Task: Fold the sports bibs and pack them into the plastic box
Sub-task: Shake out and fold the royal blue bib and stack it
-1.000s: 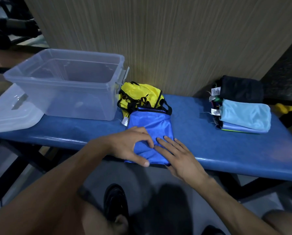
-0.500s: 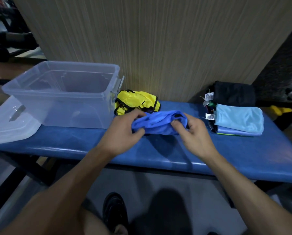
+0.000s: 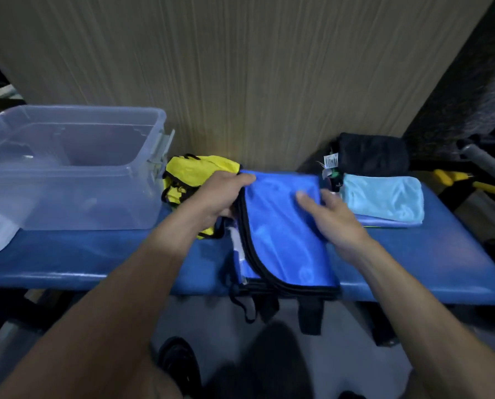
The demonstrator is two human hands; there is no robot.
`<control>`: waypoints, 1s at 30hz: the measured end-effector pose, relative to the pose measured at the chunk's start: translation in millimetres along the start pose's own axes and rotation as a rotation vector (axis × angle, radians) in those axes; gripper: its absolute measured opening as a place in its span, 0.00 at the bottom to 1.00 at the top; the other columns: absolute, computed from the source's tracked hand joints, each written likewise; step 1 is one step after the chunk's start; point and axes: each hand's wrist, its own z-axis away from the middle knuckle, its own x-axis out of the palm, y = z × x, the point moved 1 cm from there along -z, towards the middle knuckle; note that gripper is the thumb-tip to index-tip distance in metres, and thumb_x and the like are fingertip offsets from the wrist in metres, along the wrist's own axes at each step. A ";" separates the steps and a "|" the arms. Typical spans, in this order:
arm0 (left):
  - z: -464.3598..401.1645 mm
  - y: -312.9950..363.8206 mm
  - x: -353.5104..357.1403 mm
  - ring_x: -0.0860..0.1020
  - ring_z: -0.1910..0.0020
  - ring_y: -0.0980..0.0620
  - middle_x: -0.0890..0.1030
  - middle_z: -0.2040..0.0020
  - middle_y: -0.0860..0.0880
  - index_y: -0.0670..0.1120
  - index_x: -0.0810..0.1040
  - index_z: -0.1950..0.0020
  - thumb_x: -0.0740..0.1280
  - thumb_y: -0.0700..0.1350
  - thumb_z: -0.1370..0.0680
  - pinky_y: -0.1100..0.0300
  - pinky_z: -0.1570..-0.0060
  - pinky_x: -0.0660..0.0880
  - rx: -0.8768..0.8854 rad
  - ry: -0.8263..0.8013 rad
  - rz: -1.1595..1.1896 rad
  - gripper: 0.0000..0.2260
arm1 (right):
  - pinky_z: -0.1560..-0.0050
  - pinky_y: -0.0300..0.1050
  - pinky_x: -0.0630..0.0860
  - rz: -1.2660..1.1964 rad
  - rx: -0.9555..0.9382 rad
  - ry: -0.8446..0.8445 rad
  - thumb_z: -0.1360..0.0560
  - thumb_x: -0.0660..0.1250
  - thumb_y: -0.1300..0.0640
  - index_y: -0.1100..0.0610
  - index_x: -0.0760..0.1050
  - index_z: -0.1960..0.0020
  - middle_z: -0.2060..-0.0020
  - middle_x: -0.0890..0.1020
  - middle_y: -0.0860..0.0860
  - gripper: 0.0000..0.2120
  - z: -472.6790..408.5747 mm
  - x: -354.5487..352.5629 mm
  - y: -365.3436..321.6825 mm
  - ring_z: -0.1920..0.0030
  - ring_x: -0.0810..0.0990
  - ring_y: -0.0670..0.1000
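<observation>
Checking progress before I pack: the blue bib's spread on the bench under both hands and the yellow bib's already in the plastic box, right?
Not quite. The head view shows the yellow bib on the bench beside the plastic box, not in it. The rest holds: blue bib under left hand and right hand.

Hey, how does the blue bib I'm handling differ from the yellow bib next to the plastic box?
The blue bib lies spread flat on the bench, its near edge and black straps hanging over the front; the yellow bib sits bunched up by the plastic box.
The left hand grips the blue bib's far corner and the right hand rests on it; neither holds the yellow bib.
Both have black trim.
</observation>
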 end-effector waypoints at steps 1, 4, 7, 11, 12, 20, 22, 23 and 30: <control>-11.9 -14.5 2.1 0.79 0.72 0.52 0.78 0.69 0.50 0.41 0.79 0.54 0.66 0.48 0.18 0.60 0.74 0.77 -0.069 0.003 -0.044 0.11 | 0.51 0.47 0.83 0.057 0.061 -0.030 0.22 0.73 0.59 0.58 0.75 0.37 0.46 0.86 0.54 0.16 -5.2 -3.6 20.6 0.52 0.86 0.49; -41.8 -51.2 -2.3 0.83 0.57 0.45 0.80 0.57 0.44 0.39 0.80 0.47 0.67 0.50 0.17 0.52 0.58 0.82 -0.115 0.023 -0.247 0.14 | 0.41 0.55 0.81 0.261 0.082 -0.041 0.25 0.73 0.67 0.50 0.69 0.30 0.46 0.85 0.53 0.28 -17.2 -7.8 49.4 0.49 0.85 0.51; -55.2 -57.5 -8.8 0.80 0.55 0.47 0.82 0.51 0.45 0.47 0.78 0.44 0.72 0.47 0.20 0.55 0.59 0.77 0.024 0.014 -0.374 0.08 | 0.40 0.58 0.80 0.301 0.072 -0.017 0.28 0.74 0.62 0.45 0.67 0.27 0.49 0.86 0.51 0.34 -27.9 -6.6 52.7 0.47 0.85 0.52; -69.1 -53.3 -7.1 0.81 0.46 0.49 0.83 0.44 0.48 0.47 0.83 0.42 0.73 0.44 0.21 0.55 0.45 0.77 0.177 0.123 -0.485 0.09 | 0.39 0.52 0.80 0.374 -0.001 0.058 0.24 0.73 0.62 0.47 0.68 0.26 0.51 0.85 0.47 0.31 -33.7 -5.0 53.8 0.48 0.84 0.49; -72.2 -52.8 -5.2 0.80 0.46 0.51 0.83 0.45 0.49 0.48 0.83 0.42 0.72 0.44 0.21 0.58 0.46 0.75 0.212 0.167 -0.518 0.08 | 0.41 0.49 0.79 0.417 -0.029 0.086 0.24 0.72 0.61 0.47 0.68 0.25 0.53 0.84 0.45 0.30 -33.3 -5.1 52.0 0.49 0.83 0.48; -82.5 -57.0 -2.3 0.81 0.46 0.49 0.86 0.46 0.49 0.46 0.86 0.44 0.68 0.42 0.18 0.64 0.50 0.69 0.364 0.272 -0.740 0.07 | 0.41 0.44 0.74 0.674 -0.265 0.033 0.24 0.73 0.57 0.49 0.74 0.28 0.47 0.75 0.48 0.25 -18.8 -6.9 52.0 0.53 0.75 0.44; -82.6 -58.4 -3.4 0.81 0.45 0.48 0.85 0.46 0.48 0.46 0.85 0.43 0.68 0.41 0.18 0.64 0.50 0.69 0.374 0.280 -0.773 0.08 | 0.39 0.44 0.75 0.721 -0.335 -0.002 0.23 0.72 0.56 0.50 0.77 0.32 0.43 0.73 0.47 0.20 -10.7 -9.9 51.6 0.51 0.76 0.45; -81.0 -58.9 -3.3 0.79 0.43 0.47 0.84 0.44 0.47 0.46 0.84 0.41 0.68 0.42 0.19 0.63 0.47 0.69 0.391 0.270 -0.815 0.08 | 0.39 0.43 0.75 0.744 -0.370 -0.010 0.22 0.71 0.56 0.50 0.78 0.33 0.40 0.73 0.47 0.17 -5.8 -11.7 51.4 0.49 0.77 0.45; -15.1 -38.4 21.7 0.80 0.50 0.59 0.82 0.49 0.56 0.49 0.84 0.44 0.71 0.46 0.20 0.65 0.49 0.75 0.667 -0.198 -0.685 0.07 | 0.56 0.43 0.72 0.832 -0.555 -0.001 0.20 0.67 0.54 0.50 0.77 0.54 0.59 0.76 0.43 0.04 38.3 -28.7 40.0 0.59 0.77 0.46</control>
